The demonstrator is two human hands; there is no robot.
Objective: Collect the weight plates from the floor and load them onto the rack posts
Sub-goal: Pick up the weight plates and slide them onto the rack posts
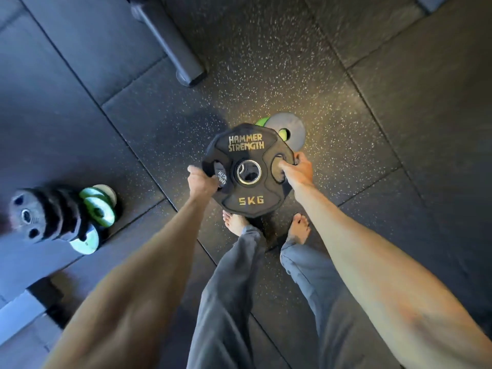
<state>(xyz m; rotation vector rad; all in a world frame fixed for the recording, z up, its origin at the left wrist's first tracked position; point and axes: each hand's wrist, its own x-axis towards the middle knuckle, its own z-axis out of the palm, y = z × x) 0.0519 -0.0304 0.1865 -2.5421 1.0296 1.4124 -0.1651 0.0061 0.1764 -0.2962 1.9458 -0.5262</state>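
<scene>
The 5 kg plate (247,169) is held above the floor (346,89), fingers of the left hand (202,182) and right hand (298,171) curled through its cut-outs. Racked plates (53,214) are visible at left; a grey plate (291,126) and green plate (262,121) lie uncollected.

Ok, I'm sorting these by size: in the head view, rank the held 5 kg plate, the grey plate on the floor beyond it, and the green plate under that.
1. 5 kg plate: largest, though nearer the camera.
2. grey plate.
3. green plate: only a sliver shows, so its rank is unsure.
</scene>
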